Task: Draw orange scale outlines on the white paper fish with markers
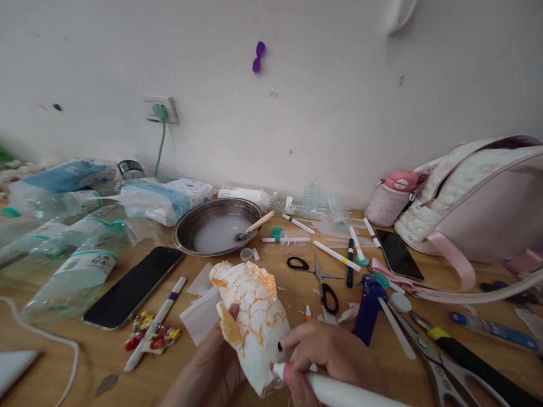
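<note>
- Head view: the fish (pixel 254 316) is at six o'clock, over the near edge of the bench (pixel 93 356); whether it touches the wood cannot be told.
- It looks like a papered shell, so likely light and fairly stiff, dry rather than slippery, yet easy to dent.
- The fin (pixel 230 328) and tail (pixel 218 272) seem the fragile parts; the thick middle of the body is the better hold.
- The left hand (pixel 223 347) grips the body from its eight o'clock side, thumb by the fin; its other fingers are mostly hidden.
- The right hand (pixel 328 353) has its fingers pinching the marker (pixel 339 391), tip at the fish's head, one finger beside the eye (pixel 280 346).
- The long axis slants: tail towards eleven o'clock, head towards five.
</note>
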A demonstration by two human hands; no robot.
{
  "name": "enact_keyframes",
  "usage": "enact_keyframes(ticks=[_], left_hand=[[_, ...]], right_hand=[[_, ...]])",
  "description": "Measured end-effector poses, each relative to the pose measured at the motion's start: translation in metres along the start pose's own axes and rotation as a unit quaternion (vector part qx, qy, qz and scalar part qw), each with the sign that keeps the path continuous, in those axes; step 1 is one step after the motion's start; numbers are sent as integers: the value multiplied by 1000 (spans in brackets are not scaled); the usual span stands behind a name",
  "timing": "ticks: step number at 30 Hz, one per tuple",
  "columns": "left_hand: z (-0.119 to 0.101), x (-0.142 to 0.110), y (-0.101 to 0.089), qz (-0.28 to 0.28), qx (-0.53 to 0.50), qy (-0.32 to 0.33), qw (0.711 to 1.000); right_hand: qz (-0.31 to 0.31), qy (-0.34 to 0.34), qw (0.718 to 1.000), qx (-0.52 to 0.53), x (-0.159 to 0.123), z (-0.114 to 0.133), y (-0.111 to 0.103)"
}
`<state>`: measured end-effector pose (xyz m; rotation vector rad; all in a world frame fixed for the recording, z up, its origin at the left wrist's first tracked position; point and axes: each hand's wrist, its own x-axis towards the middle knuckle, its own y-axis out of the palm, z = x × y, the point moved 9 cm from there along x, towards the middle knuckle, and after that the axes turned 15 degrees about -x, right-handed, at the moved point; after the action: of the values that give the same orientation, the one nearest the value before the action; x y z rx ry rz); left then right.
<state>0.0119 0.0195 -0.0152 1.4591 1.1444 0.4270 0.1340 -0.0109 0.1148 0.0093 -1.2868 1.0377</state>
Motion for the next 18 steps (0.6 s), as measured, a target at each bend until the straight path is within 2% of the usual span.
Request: enact_keyframes(ticks=[5,7,11,15,18], left_hand=[[-1,1,-2,-17,8,7,1000],[-1,3,-1,-8,9,6,1000],[2,4,3,13,0,-2,1000],[2,0,3,0,5,0,1000],[3,-1,2,-5,-5,-10,1000]], right_hand=[[-24,-34,997,61,-2,-1,3],[-9,-40,997,63,-1,-2,4],[12,-42,997,58,0,0,5],[-34,-6,998,59,-2,-1,0],[-30,-9,998,50,-3,-1,2]])
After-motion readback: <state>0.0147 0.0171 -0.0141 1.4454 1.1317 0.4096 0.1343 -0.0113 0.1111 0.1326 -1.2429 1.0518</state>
